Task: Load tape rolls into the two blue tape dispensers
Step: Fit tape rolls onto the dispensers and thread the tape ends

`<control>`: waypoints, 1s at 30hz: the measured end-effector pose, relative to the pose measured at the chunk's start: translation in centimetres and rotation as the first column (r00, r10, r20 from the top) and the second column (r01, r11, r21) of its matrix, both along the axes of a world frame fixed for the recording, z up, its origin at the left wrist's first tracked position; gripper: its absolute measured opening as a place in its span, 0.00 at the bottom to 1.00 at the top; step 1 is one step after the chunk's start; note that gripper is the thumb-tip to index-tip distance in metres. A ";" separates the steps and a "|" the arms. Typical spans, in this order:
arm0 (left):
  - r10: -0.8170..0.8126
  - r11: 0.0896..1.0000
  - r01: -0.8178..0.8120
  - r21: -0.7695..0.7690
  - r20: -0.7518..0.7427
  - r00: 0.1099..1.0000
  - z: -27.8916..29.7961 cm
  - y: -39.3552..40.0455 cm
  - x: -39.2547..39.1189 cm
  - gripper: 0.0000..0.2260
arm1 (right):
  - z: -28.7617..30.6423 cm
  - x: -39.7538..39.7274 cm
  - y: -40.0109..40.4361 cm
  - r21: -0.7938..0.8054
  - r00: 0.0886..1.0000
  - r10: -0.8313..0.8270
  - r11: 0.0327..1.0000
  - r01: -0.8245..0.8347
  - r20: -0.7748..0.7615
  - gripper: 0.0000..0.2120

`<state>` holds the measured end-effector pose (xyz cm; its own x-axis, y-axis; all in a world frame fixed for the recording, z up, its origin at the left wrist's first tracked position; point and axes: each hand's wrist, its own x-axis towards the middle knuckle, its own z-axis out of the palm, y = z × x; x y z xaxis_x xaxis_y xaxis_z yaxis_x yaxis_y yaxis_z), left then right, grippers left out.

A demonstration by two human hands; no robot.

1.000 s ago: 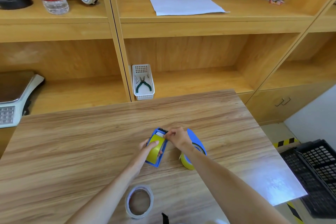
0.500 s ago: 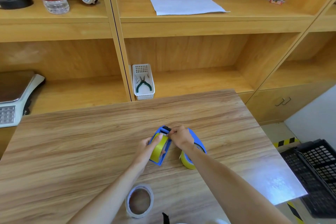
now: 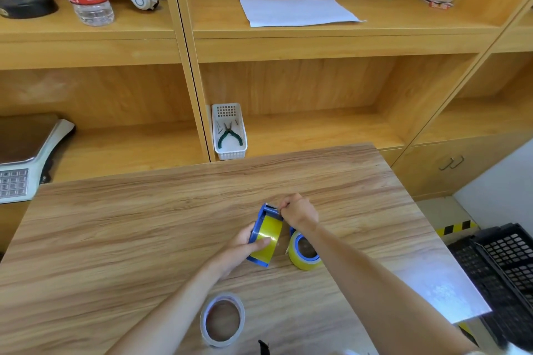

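In the lower middle of the frame I see a blue tape dispenser (image 3: 261, 235) with a yellow tape roll (image 3: 266, 239) inside it, standing on the wooden counter (image 3: 129, 225). My left hand (image 3: 240, 246) holds this dispenser from the left side, with the thumb lying across the yellow tape. My right hand (image 3: 298, 210) is closed in a pinch at the top end of the dispenser, near the cutter; what is between the fingertips is too small for me to tell. Just to the right, under my right wrist, is the second dispenser (image 3: 302, 251), also blue and also with yellow tape on it, lying on the counter. Lower, near the bottom edge, lies a clear tape roll (image 3: 222, 320), flat and apart from both dispensers. Behind the counter are wooden shelves (image 3: 317, 46). A small white basket (image 3: 230, 150) with green-handled pliers (image 3: 229, 135) stands on the middle shelf, and a white sheet of paper (image 3: 297, 11) lies on the upper one. A black crate (image 3: 501, 274) is at the right edge.
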<state>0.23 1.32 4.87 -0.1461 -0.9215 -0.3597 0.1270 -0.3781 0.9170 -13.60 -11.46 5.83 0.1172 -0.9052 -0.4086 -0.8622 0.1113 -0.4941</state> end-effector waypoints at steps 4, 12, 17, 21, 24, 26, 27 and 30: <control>0.284 0.958 -0.285 0.029 0.039 0.958 0.8 -0.5 -0.4 0.17 | 0.3 0.0 0.7 0.002 0.999 0.006 1.000 -0.006 0.034 0.13; 0.189 0.982 -0.188 -0.022 0.076 0.979 1.1 -0.5 -0.3 0.08 | 0.4 0.2 0.1 -0.010 0.999 -0.035 0.999 0.035 0.018 0.15; 0.012 0.999 -0.013 -0.030 -0.028 1.000 0.6 0.1 0.4 0.17 | 0.7 -0.1 -0.4 -0.033 0.997 -0.075 0.997 0.075 0.021 0.13; 0.014 1.000 -0.014 -0.004 -0.032 0.999 0.8 0.3 0.3 0.15 | 1.0 -0.6 -0.7 0.006 0.992 -0.087 0.996 0.087 0.089 0.11; 0.172 0.984 -0.173 0.033 0.049 0.984 1.9 0.0 -0.1 0.11 | 0.9 -0.9 -0.9 0.069 0.971 -0.103 0.994 0.090 0.216 0.08; 0.272 0.961 -0.275 0.031 0.068 0.960 1.9 -0.2 -0.2 0.14 | 0.8 -1.1 -1.0 0.121 0.955 -0.110 0.990 0.080 0.276 0.09; 0.304 0.952 -0.306 0.022 0.072 0.950 1.8 -0.2 -0.2 0.14 | 0.9 -1.1 -1.0 0.130 0.951 -0.109 0.989 0.074 0.288 0.09; 0.319 0.947 -0.322 0.006 0.107 0.942 1.9 -0.2 -0.1 0.12 | 1.0 -1.2 -1.0 0.138 0.948 -0.110 0.988 0.071 0.299 0.10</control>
<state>0.09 1.15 6.76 0.1950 -0.9048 -0.3786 0.1498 -0.3541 0.9232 -14.81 -12.45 6.85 0.1736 -0.8623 -0.4757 -0.6556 0.2593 -0.7092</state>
